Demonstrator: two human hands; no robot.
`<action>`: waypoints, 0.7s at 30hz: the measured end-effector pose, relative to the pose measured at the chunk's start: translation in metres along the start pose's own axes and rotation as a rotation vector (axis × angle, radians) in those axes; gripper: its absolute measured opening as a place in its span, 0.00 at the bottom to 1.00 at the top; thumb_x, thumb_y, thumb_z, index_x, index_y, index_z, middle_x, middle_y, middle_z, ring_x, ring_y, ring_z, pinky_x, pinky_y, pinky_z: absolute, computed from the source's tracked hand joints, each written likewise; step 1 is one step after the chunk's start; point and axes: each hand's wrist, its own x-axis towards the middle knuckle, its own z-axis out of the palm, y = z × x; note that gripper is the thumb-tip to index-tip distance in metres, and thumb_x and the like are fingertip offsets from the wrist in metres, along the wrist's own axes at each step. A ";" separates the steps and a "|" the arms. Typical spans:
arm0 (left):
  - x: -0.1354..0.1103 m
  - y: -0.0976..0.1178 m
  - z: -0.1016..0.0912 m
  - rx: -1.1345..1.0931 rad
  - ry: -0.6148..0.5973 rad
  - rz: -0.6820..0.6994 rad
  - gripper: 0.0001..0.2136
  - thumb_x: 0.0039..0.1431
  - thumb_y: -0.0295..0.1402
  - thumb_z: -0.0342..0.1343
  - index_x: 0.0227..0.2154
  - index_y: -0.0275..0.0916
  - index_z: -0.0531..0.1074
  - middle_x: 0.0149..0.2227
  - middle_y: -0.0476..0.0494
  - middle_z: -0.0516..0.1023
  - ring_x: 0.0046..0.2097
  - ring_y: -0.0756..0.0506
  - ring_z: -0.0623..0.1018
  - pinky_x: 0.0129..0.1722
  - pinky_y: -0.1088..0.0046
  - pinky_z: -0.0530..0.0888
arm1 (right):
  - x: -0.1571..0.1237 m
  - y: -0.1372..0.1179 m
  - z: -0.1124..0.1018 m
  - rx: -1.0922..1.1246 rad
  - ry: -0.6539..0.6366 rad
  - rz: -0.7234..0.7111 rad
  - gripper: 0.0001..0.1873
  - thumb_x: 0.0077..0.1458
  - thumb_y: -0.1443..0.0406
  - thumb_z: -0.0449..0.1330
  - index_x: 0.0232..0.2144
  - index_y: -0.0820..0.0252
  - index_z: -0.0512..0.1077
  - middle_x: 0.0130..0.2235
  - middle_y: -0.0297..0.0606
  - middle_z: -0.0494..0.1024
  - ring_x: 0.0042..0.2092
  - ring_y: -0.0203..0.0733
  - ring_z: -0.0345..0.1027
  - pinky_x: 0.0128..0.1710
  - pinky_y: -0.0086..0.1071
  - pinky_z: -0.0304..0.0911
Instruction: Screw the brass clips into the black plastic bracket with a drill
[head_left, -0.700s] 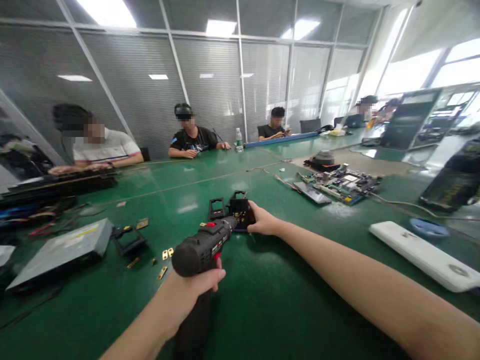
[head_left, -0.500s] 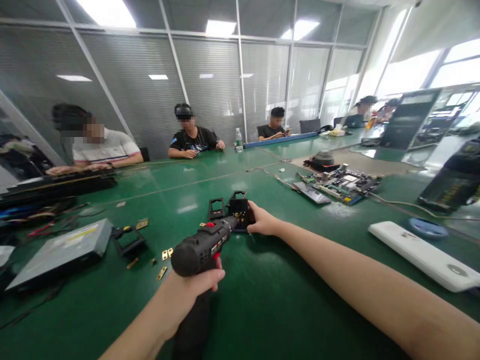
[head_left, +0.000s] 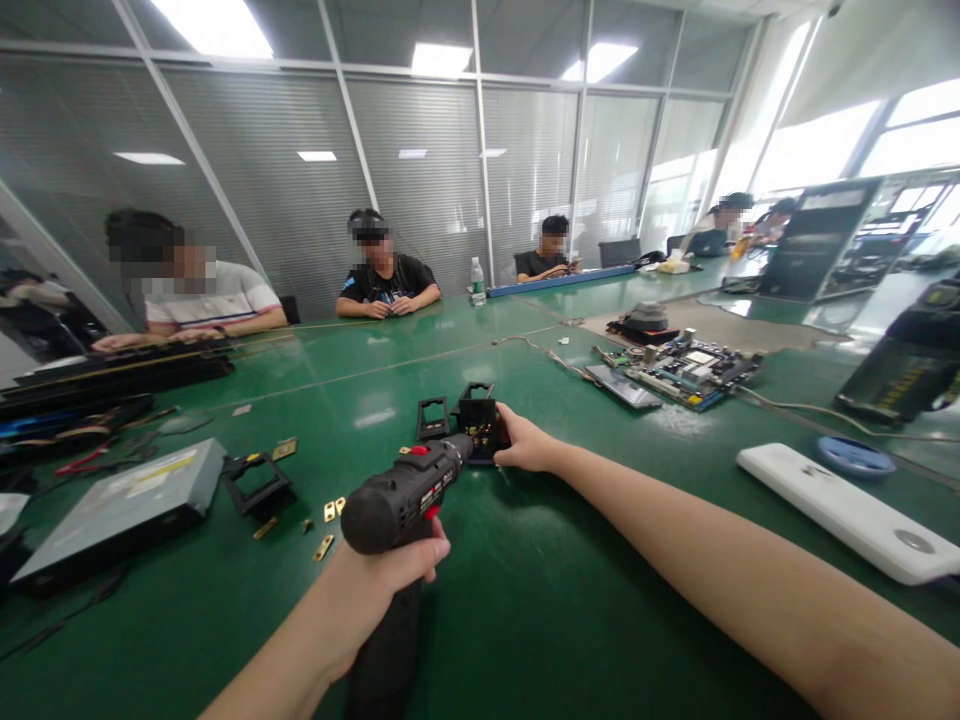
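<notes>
My left hand (head_left: 397, 570) is wrapped round the handle of a black cordless drill (head_left: 397, 495) with a red trigger. The drill points away and to the right, its chuck close against a black plastic housing (head_left: 480, 420) with brass-coloured metal parts inside. My right hand (head_left: 525, 440) grips this housing from its right side, fingers partly hidden behind it. Whether the bit touches a screw, I cannot tell. Just beyond stand black square frames (head_left: 433, 417). Several small brass plates (head_left: 328, 511) lie left of the drill, and another black frame (head_left: 259, 487) sits further left.
A metal disc drive (head_left: 127, 510) and cables lie at left. On the right are a circuit board (head_left: 697, 365), a phone-like slab (head_left: 622, 386), a white elongated case (head_left: 847, 510) and a blue round lid (head_left: 855, 456). Co-workers sit across the green table (head_left: 600, 620), near a water bottle (head_left: 478, 280).
My hands, the drill and the housing have hardly moved. Across the table, the co-worker in black has lowered a raised hand to join the other on the tabletop.
</notes>
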 end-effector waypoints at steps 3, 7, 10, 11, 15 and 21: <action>0.000 -0.002 0.000 -0.009 -0.004 0.010 0.11 0.45 0.38 0.70 0.30 0.39 0.80 0.33 0.46 0.81 0.32 0.43 0.76 0.41 0.63 0.72 | 0.000 0.000 0.000 0.009 -0.005 0.002 0.21 0.67 0.59 0.63 0.58 0.61 0.70 0.54 0.44 0.77 0.49 0.47 0.76 0.48 0.46 0.76; 0.001 -0.007 -0.001 0.003 -0.015 0.026 0.11 0.46 0.39 0.70 0.31 0.40 0.80 0.32 0.46 0.81 0.33 0.43 0.76 0.41 0.63 0.71 | 0.000 0.003 0.001 0.014 0.000 0.004 0.21 0.67 0.59 0.63 0.58 0.61 0.70 0.54 0.44 0.77 0.49 0.47 0.76 0.49 0.46 0.76; 0.001 -0.007 -0.001 0.007 0.004 0.020 0.10 0.47 0.39 0.69 0.31 0.40 0.80 0.33 0.46 0.81 0.33 0.43 0.76 0.41 0.64 0.72 | 0.001 0.004 0.001 0.030 -0.006 -0.004 0.21 0.67 0.59 0.63 0.58 0.61 0.70 0.54 0.45 0.77 0.49 0.47 0.76 0.49 0.46 0.75; 0.001 -0.007 -0.001 0.001 0.005 0.018 0.10 0.47 0.39 0.69 0.31 0.40 0.80 0.33 0.46 0.81 0.33 0.43 0.76 0.41 0.64 0.72 | 0.001 0.005 0.001 0.036 -0.007 -0.008 0.21 0.67 0.59 0.63 0.58 0.61 0.70 0.54 0.45 0.76 0.50 0.47 0.76 0.50 0.47 0.75; -0.001 -0.004 0.001 -0.007 -0.014 0.036 0.10 0.46 0.38 0.69 0.30 0.39 0.79 0.32 0.46 0.80 0.32 0.43 0.76 0.40 0.63 0.72 | 0.000 0.005 0.002 0.055 -0.005 -0.017 0.21 0.67 0.59 0.63 0.59 0.60 0.70 0.55 0.45 0.76 0.50 0.48 0.75 0.50 0.47 0.75; -0.002 -0.001 0.002 -0.002 -0.005 0.053 0.10 0.46 0.37 0.69 0.30 0.39 0.78 0.31 0.46 0.79 0.31 0.43 0.76 0.39 0.63 0.74 | 0.000 0.005 0.002 0.068 -0.010 -0.014 0.21 0.67 0.60 0.63 0.59 0.60 0.69 0.55 0.45 0.76 0.50 0.47 0.76 0.49 0.47 0.75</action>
